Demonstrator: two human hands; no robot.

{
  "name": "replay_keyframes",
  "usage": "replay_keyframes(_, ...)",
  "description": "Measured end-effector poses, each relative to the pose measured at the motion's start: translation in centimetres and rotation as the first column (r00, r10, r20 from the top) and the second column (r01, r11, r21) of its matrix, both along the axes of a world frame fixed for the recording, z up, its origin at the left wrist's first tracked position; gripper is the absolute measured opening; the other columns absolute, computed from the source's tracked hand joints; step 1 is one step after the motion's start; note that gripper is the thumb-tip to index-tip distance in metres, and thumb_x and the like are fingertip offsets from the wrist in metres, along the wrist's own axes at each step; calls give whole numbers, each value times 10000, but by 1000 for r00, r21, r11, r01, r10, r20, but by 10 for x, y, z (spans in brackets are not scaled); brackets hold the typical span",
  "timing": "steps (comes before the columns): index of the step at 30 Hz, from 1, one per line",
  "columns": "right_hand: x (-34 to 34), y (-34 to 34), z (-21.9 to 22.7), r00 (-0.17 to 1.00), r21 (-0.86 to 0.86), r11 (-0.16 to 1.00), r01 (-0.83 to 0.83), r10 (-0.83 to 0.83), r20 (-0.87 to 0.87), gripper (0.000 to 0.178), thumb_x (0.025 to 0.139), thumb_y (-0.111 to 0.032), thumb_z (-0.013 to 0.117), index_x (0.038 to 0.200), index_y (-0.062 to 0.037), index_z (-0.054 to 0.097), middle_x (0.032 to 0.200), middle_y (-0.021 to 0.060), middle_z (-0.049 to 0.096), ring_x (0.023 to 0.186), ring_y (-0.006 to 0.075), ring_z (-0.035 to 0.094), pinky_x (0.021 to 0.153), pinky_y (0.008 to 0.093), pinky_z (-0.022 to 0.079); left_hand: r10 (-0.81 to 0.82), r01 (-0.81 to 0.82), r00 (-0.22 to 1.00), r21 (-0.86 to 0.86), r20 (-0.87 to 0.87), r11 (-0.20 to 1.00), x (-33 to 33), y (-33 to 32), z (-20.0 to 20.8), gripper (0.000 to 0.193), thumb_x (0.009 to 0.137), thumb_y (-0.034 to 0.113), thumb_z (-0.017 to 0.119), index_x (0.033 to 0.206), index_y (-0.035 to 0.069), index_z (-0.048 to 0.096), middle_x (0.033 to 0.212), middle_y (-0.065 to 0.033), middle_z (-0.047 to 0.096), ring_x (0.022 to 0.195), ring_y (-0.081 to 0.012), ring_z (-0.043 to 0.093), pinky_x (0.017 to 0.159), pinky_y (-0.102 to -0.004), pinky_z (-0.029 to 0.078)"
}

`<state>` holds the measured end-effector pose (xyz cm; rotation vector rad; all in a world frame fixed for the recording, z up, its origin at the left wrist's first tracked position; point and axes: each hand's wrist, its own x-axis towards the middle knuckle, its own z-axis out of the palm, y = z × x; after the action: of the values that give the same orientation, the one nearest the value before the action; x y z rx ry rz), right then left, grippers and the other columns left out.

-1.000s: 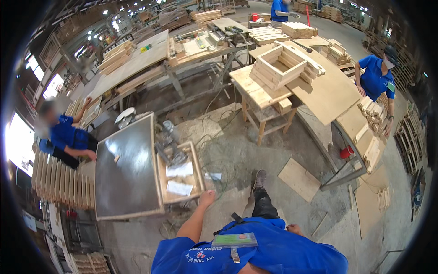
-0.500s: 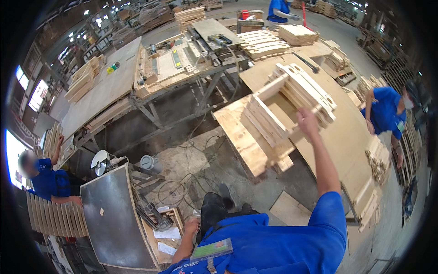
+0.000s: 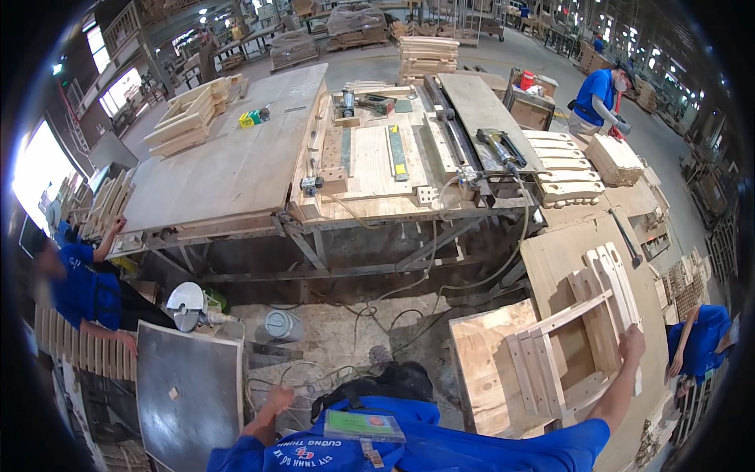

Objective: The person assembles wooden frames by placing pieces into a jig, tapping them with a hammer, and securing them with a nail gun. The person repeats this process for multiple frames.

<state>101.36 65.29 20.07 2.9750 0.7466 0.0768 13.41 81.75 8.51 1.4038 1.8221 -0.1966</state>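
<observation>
My right hand (image 3: 631, 344) is closed on the near right part of a pale wooden frame (image 3: 541, 334). That frame, built of several rails and slats, rests on a plywood-topped table (image 3: 550, 256) and partly over a plywood board (image 3: 472, 322) at my right. Close to my body, my left hand (image 3: 278, 399) hangs over the floor with its fingers curled in. Nothing shows in it. A black-handled hammer-like tool (image 3: 627, 236) lies on the table beyond the frame.
Ahead stands a workbench with a wooden jig (image 3: 366, 161) and a nail gun (image 3: 501, 147). Slotted slats (image 3: 560, 167) are stacked at right. A disc saw (image 3: 187, 305), grey bucket (image 3: 281, 324) and dark-topped table (image 3: 189, 385) stand left. Hoses cross the floor. Co-workers (image 3: 602, 94) are around.
My view has swung left and up toward the workbench, so the frame sits lower and farther right in it. My right hand stays on the frame; my left hand has risen in view.
</observation>
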Motion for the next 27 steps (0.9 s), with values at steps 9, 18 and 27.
replay_keyframes(9,-48,-10,158,845,19,993,-115,88,527,479,1025,-293,655,1410,-16,591,1274,220,696,1146,448,662,911,553,530,-168,2,950,532,264,847,54,251,-19,320,1022,308,609,1126,49,766,1086,-211,767,1030,-389,741,879,-464,567)
replay_keyframes(18,-83,241,210,719,198,826,-529,312,621,342,1026,-250,641,1268,-11,604,1117,320,695,1072,521,659,865,575,509,-536,-31,570,668,622,743,252,335,136,314,1014,226,674,1253,27,716,1139,-180,754,1019,-318,744,908,-408,574)
replay_keyframes(27,-173,604,83,817,406,711,-574,535,216,373,932,-349,709,1165,-77,604,979,264,742,963,506,705,849,617,527,-767,371,600,929,-228,14,368,434,175,596,839,247,855,1378,111,638,1313,-151,630,1294,-350,573,1078,-515,457)
